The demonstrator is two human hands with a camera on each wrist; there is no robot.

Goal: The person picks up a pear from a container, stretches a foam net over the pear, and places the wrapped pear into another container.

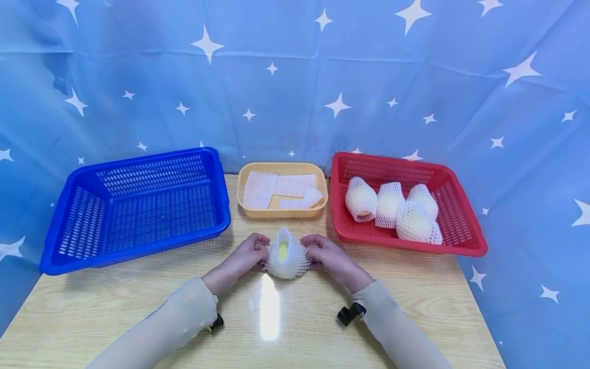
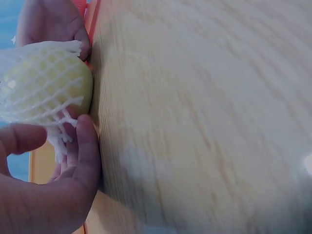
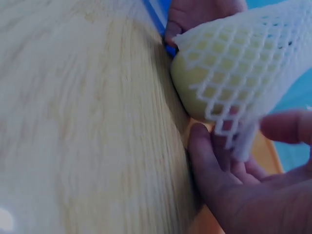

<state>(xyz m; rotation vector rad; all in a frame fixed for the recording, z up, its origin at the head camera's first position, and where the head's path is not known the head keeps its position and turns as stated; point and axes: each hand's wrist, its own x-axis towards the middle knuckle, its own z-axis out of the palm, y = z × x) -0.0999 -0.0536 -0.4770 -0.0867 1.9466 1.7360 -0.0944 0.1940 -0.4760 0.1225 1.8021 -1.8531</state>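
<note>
A round, pale yellow-green fruit (image 3: 187, 90) sits on the wooden table inside a white foam net sleeve (image 1: 287, 264). The sleeve rises to a peak with a gap at the top, and its lower edge spreads around the fruit. My left hand (image 1: 246, 254) holds the sleeve's edge on the left side, with strands between thumb and fingers (image 2: 87, 146). On the opposite side my right hand (image 1: 328, 256) holds the edge the same way, its fingers (image 3: 204, 151) low beside the fruit. The fruit's bare underside shows below the net in both wrist views.
Behind the hands, a yellow tray (image 1: 279, 212) holds several flat foam nets (image 1: 259, 189). At the right, a red basket (image 1: 396, 243) contains several net-wrapped fruits (image 1: 361, 199). A blue basket (image 1: 161, 205) stands at the left, before a star-patterned blue curtain (image 1: 295, 82).
</note>
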